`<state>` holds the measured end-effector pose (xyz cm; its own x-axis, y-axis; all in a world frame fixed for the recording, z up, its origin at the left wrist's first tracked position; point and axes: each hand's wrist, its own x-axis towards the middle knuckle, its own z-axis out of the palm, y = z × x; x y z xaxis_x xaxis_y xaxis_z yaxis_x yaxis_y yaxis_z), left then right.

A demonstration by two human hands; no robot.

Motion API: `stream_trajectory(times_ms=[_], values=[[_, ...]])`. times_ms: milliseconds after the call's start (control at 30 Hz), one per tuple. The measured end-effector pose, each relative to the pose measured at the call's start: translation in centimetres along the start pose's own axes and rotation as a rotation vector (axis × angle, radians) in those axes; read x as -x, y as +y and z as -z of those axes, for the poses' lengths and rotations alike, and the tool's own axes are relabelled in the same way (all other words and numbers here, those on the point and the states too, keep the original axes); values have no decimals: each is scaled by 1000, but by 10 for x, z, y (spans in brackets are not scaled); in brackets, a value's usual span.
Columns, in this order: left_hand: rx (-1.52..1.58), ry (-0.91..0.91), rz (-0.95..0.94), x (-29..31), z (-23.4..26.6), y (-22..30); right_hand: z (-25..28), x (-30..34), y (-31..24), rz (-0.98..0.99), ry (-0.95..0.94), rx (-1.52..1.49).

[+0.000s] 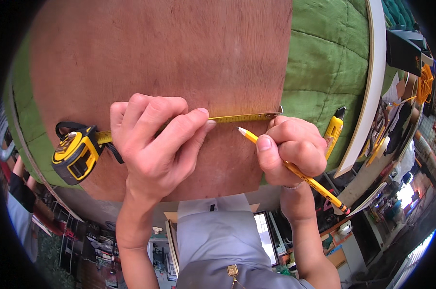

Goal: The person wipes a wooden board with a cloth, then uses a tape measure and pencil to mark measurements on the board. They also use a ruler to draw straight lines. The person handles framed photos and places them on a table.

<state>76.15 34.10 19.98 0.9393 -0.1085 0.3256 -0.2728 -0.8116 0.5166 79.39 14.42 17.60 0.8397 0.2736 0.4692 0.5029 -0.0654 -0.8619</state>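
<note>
A reddish-brown wooden board [179, 53] lies in front of me. Across it stretches the yellow blade of a tape measure [77, 153], whose black and yellow case rests at the board's left side. My left hand [160, 135] pinches the blade between thumb and forefinger. The blade's metal end hook [281, 110] sits at the board's right edge. In my right hand [295, 150] is a yellow pencil [319, 188], its sharpened tip pointing left just below the blade. My curled right fingers are close to the hook; whether they touch it I cannot tell.
Under the board spreads a green quilted cloth [326, 62]. A yellow utility knife [333, 131] lies on it, right of my right hand. A pale strip [369, 86] borders the cloth. Beyond it are a black box [403, 52], an orange cord coil [424, 84] and cluttered tools.
</note>
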Motion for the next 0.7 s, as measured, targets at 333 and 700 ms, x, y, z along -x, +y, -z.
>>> stream_trajectory(times_ms=[333,700], values=[[2,2,16,-2,-1,2,0,2,1,2,0,2],[2,-5,18,-2,-2,2,0,1,0,-21,-11,-3]])
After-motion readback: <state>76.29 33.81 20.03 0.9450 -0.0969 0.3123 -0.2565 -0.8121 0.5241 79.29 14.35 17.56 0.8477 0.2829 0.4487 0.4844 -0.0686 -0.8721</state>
